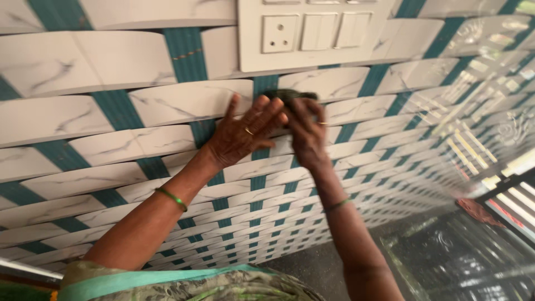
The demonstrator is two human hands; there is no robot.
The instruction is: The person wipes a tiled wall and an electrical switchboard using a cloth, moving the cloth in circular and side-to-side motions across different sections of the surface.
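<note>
While pressed to the tiled wall (pixel 139 106), both hands' grip, left (pixel 241 134) and right (pixel 305 131), clenched on a dark scrubber (pixel 290 96) under the switchboard (pixel 312 33).

Dark glossy counter (pixel 446 262) at 4 o'clock, butting the tiled wall (pixel 83 117); reddish-brown cloth (pixel 479 212) on it at 3–4 o'clock.

Two hands up on the wall: left hand (pixel 241 134), right hand (pixel 306 134). One dark green scrub pad (pixel 290 96) betw. them. Two green bangles, one per wrist (pixel 171 198). Two finger rings, one per hand (pixel 248 131). One white switch plate (pixel 312 33) w/ one socket (pixel 280 33), approx. two rocker switches.
</note>
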